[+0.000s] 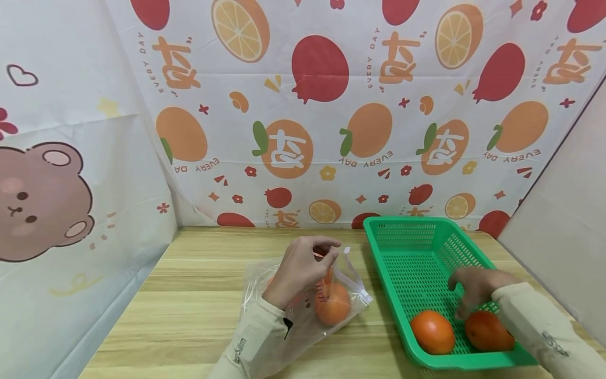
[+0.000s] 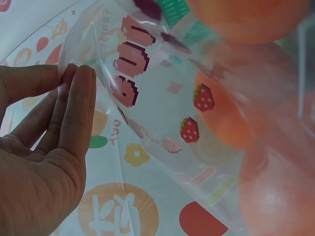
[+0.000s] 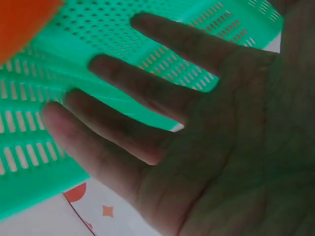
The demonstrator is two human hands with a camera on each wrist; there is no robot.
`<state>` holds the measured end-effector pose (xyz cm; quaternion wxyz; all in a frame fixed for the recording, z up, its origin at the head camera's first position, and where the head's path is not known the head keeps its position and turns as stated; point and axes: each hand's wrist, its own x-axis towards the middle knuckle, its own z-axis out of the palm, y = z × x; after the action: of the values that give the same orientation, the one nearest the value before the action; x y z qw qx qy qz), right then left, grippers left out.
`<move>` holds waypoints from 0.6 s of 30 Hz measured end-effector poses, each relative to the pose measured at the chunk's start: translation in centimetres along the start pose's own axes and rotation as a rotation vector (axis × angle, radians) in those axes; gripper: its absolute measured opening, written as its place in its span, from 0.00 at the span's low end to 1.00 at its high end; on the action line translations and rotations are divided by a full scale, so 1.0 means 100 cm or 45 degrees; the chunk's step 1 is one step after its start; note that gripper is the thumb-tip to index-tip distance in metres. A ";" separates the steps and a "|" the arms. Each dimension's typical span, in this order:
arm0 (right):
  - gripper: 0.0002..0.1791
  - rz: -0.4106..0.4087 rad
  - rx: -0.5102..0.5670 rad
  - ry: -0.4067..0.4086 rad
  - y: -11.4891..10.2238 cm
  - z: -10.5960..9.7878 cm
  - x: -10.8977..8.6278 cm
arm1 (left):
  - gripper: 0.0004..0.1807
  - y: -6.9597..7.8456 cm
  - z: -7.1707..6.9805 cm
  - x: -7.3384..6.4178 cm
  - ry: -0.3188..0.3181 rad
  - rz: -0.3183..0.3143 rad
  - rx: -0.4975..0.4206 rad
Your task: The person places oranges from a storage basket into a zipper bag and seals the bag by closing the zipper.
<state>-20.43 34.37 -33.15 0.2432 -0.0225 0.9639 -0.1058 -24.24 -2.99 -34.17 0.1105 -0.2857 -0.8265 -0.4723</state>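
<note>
My left hand [image 1: 298, 271] pinches the upper edge of a clear plastic zip bag [image 1: 303, 345] between thumb and fingertips. In the left wrist view the bag [image 2: 172, 93] shows pink lettering and strawberry prints, and several round orange fruits inside. One of them, an orange [image 1: 333, 308], shows through the bag on the head view. Over the green basket [image 1: 383, 273] hangs my right hand [image 1: 480, 289], fingers spread and holding nothing. Beneath and beside it, two orange-red fruits [image 1: 432, 332] lie at the basket's near end; my right sleeve partly covers the right-hand fruit [image 1: 489, 329].
A wood-grain table [image 1: 189, 300] carries the bag and, to its right, the basket with its raised slotted walls. Fruit-printed cloth [image 1: 322, 131] rises behind the table. Pale panels stand at left and right, the right one [image 1: 568, 210] close to the basket.
</note>
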 end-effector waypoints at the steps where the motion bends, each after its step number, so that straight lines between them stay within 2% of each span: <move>1: 0.31 0.026 0.011 -0.023 0.000 0.002 -0.001 | 0.08 0.000 0.000 0.000 0.001 0.000 0.000; 6: 0.28 0.108 0.012 -0.091 0.000 0.006 -0.008 | 0.08 0.000 -0.001 -0.001 0.006 0.001 -0.001; 18: 0.22 0.107 -0.067 -0.131 0.012 0.020 0.002 | 0.08 -0.001 0.001 -0.001 0.019 0.035 0.001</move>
<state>-19.66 35.09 -35.20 0.2959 0.0063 0.9527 -0.0687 -24.18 -2.99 -34.36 0.1231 -0.2935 -0.8218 -0.4725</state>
